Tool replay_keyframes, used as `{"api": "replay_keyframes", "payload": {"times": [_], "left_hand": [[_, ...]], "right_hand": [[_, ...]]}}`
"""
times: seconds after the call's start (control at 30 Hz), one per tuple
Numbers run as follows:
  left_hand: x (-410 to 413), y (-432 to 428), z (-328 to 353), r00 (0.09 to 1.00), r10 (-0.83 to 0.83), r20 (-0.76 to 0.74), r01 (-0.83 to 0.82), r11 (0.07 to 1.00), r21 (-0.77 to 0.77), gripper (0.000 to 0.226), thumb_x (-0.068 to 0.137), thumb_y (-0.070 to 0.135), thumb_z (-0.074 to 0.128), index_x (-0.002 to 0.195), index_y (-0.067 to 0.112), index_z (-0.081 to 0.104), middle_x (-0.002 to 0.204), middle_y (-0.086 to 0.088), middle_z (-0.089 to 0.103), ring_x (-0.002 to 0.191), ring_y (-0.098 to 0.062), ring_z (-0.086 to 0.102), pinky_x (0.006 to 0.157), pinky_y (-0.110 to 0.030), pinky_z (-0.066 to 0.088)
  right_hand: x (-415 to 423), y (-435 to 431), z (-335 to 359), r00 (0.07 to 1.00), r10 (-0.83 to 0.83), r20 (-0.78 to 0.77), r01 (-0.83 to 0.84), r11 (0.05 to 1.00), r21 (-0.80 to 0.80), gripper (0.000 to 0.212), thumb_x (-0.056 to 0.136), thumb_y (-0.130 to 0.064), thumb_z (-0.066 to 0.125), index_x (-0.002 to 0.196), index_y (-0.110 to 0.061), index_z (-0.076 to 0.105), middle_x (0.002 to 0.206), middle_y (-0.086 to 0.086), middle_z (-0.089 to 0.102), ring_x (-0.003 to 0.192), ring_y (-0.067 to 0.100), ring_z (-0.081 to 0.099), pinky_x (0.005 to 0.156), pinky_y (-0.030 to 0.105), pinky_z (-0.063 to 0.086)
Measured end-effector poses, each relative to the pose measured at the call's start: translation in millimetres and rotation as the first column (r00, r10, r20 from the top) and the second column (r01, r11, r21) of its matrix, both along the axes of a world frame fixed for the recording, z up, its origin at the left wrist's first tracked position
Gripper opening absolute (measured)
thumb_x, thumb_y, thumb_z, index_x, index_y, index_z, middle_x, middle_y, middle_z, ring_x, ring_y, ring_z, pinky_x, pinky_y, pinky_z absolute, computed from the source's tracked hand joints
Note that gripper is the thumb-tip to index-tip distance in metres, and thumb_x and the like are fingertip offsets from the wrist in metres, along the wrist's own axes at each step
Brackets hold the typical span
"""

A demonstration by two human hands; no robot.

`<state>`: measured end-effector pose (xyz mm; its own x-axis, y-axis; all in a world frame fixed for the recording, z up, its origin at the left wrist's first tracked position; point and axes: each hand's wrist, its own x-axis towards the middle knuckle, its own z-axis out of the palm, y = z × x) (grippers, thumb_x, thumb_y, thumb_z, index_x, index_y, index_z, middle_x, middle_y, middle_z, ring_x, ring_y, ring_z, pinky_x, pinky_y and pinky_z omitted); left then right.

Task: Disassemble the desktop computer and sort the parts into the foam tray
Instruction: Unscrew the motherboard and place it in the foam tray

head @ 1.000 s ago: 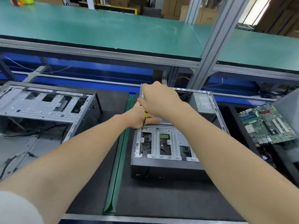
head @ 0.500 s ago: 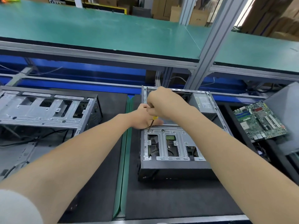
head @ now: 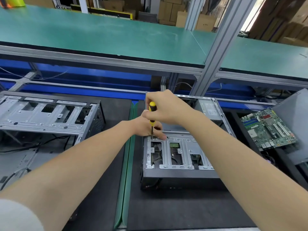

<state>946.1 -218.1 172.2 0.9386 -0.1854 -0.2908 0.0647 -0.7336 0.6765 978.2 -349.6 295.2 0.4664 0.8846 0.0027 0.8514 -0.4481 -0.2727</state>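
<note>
right hand [head: 164,108] wrapped tight round the handle of the yellow-and-black screwdriver [head: 152,107], upright, tip at the far-left corner of the silver metal drive cage [head: 183,147] in the dark grey desktop computer case [head: 176,179] on the black mat [head: 183,209]; left hand [head: 148,127] rests on the cage against the shaft, can't tell if it's pinching it; green motherboard [head: 268,129] well off right.

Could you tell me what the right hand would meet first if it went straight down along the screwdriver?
Probably the left hand, steadying the screwdriver shaft just beneath it, before the case.
</note>
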Motion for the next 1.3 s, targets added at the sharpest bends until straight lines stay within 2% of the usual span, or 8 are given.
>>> {"api": "replay_keyframes", "payload": {"times": [0.17, 0.23, 0.4, 0.53, 0.73, 0.93, 1.07, 1.3], "left_hand": [[3, -1, -4, 0.993, -0.023, 0.115, 0.016, 0.998, 0.067, 0.031, 0.088, 0.057, 0.07, 0.089, 0.026, 0.074, 0.081, 0.009, 0.068, 0.093, -0.012, 0.052, 0.095, -0.036, 0.036], [0, 1, -5, 0.986, -0.029, 0.162, 0.02, 0.998, 0.055, 0.031, 0.095, 0.034, 0.07, 0.066, 0.026, 0.062, 0.059, 0.012, 0.057, 0.075, -0.008, 0.049, 0.085, -0.041, 0.033], [-4, -3, -1, 0.992, 0.001, 0.127, 0.006, 0.999, -0.051, 0.05, 0.087, 0.055, 0.07, 0.099, 0.006, 0.072, 0.094, -0.014, 0.073, 0.095, -0.025, 0.063, 0.091, -0.04, 0.047], [-1, -1, -4, 0.996, 0.024, 0.09, -0.024, 1.0, 0.001, 0.036, 0.089, 0.059, 0.069, 0.074, 0.027, 0.07, 0.065, 0.019, 0.058, 0.074, -0.011, 0.047, 0.07, -0.026, 0.038], [-1, 0, -1, 0.997, -0.002, 0.075, -0.003, 0.998, 0.056, 0.023, 0.088, 0.065, 0.065, 0.07, 0.051, 0.065, 0.086, 0.015, 0.055, 0.112, -0.033, 0.044, 0.109, -0.055, 0.036], [3, 3, -10, 0.989, 0.01, 0.15, -0.022, 0.997, 0.076, 0.023, 0.089, 0.064, 0.064, 0.075, 0.047, 0.068, 0.075, 0.035, 0.055, 0.117, -0.023, 0.028, 0.11, -0.041, 0.023], [2, 3, -12, 0.994, 0.047, 0.097, -0.051, 0.998, 0.039, 0.032, 0.087, 0.07, 0.062, 0.087, 0.04, 0.074, 0.105, 0.013, 0.063, 0.103, -0.005, 0.013, 0.104, -0.033, 0.016], [1, -4, -5, 0.989, 0.04, 0.144, -0.04, 0.999, -0.004, 0.046, 0.09, 0.06, 0.066, 0.092, 0.014, 0.074, 0.08, 0.003, 0.065, 0.094, -0.017, 0.045, 0.104, -0.041, 0.036]], "right_hand": [[-13, 7, -7, 0.938, -0.275, 0.209, 0.303, 0.946, -0.118, 0.038, 0.104, -0.049, 0.06, 0.096, -0.014, 0.047, 0.086, 0.001, 0.038, 0.078, 0.027, 0.048, 0.066, 0.038, 0.039], [-18, 9, -8, 0.916, -0.282, 0.286, 0.326, 0.938, -0.12, 0.035, 0.108, -0.051, 0.051, 0.102, -0.016, 0.053, 0.085, 0.003, 0.038, 0.081, 0.029, 0.047, 0.068, 0.039, 0.037], [-13, 8, -9, 0.979, -0.185, 0.086, 0.193, 0.976, -0.102, 0.024, 0.108, -0.036, 0.053, 0.098, -0.014, 0.05, 0.094, 0.009, 0.053, 0.09, 0.033, 0.055, 0.071, 0.038, 0.042], [-5, 4, 1, 0.999, -0.038, 0.002, 0.038, 0.989, -0.142, 0.02, 0.105, -0.034, 0.06, 0.1, -0.015, 0.057, 0.089, 0.0, 0.057, 0.085, 0.022, 0.052, 0.061, 0.031, 0.036], [10, -2, 10, 0.996, 0.089, -0.012, -0.089, 0.967, -0.238, 0.017, 0.099, -0.026, 0.073, 0.094, -0.028, 0.057, 0.089, -0.014, 0.054, 0.085, 0.007, 0.046, 0.06, 0.024, 0.031], [18, -6, 6, 0.995, 0.098, 0.008, -0.093, 0.965, -0.247, 0.021, 0.098, -0.024, 0.073, 0.1, -0.028, 0.053, 0.092, -0.013, 0.05, 0.089, 0.013, 0.048, 0.062, 0.028, 0.033], [14, -10, 6, 0.999, 0.024, -0.035, -0.029, 0.986, -0.162, 0.025, 0.096, -0.033, 0.075, 0.103, -0.027, 0.052, 0.093, -0.007, 0.055, 0.081, 0.002, 0.044, 0.062, 0.031, 0.037], [-8, -5, 3, 0.955, -0.224, 0.195, 0.251, 0.96, -0.126, 0.049, 0.105, -0.063, 0.046, 0.093, -0.015, 0.046, 0.08, -0.001, 0.039, 0.067, 0.022, 0.045, 0.051, 0.034, 0.027]]}}
